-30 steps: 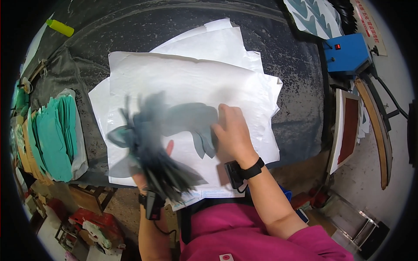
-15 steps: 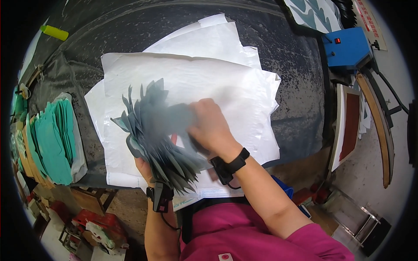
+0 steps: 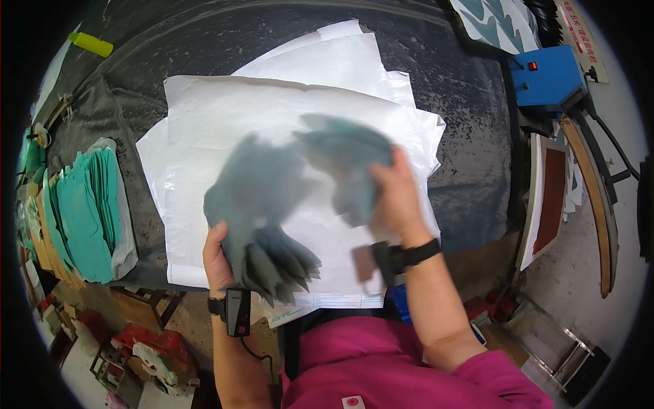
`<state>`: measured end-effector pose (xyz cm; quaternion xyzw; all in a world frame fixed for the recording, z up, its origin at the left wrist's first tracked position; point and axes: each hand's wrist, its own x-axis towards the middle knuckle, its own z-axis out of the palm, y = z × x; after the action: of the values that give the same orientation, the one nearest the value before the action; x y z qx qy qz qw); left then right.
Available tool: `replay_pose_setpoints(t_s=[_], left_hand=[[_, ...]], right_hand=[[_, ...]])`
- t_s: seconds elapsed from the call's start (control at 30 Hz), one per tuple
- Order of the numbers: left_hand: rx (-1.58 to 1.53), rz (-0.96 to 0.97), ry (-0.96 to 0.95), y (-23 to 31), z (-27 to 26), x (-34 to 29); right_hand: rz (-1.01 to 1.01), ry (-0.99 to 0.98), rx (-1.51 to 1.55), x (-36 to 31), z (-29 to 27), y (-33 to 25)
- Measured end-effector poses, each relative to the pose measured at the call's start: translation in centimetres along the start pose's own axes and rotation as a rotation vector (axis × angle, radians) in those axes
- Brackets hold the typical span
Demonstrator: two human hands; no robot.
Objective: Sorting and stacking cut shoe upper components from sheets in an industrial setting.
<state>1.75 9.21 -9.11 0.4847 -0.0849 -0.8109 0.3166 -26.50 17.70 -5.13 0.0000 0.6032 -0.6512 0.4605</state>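
Observation:
A thick bundle of thin grey-green cut-out pieces is held by my left hand, its thumb lying along the bundle's left edge. The lower ends fan out toward me; the upper part is smeared by motion. To the right, my right hand grips a second, smaller bunch of the same pieces, also blurred. A gap of white shows between the two bunches, though their upper edges come close. Beneath both lie large overlapping white sheets. Each of my wrists wears a black strapped device.
Left of the sheets stands a stack of bright green cut pieces. A yellow-green marker lies at the far left on the dark table cover. At the right are a blue machine and a framed reddish-brown panel.
My right hand has moved right and away from the left bundle, carrying a separate bunch of pieces. The left hand has shifted slightly left, still holding its bundle.

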Motion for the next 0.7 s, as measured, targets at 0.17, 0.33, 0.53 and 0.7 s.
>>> replay_pose_setpoints(t_s=[0.17, 0.33, 0.53, 0.7], left_hand=[[0.462, 0.112, -0.131, 1.1, 3.8, -0.8], [0.654, 0.059, -0.243, -1.1, 4.8, -0.4], [0.394, -0.122, -0.19, -1.1, 4.9, -0.1], [0.627, -0.007, -0.277, -1.5, 5.2, 0.3]], right_hand=[[-0.054, -0.389, -0.297, -0.7, -2.8, -6.5], [-0.083, -0.907, -0.891, -1.0, 3.1, -4.9], [-0.293, -0.758, -1.098, 0.9, 2.8, 1.4], [-0.805, -0.592, -1.011, 0.5, 3.5, 1.6]])
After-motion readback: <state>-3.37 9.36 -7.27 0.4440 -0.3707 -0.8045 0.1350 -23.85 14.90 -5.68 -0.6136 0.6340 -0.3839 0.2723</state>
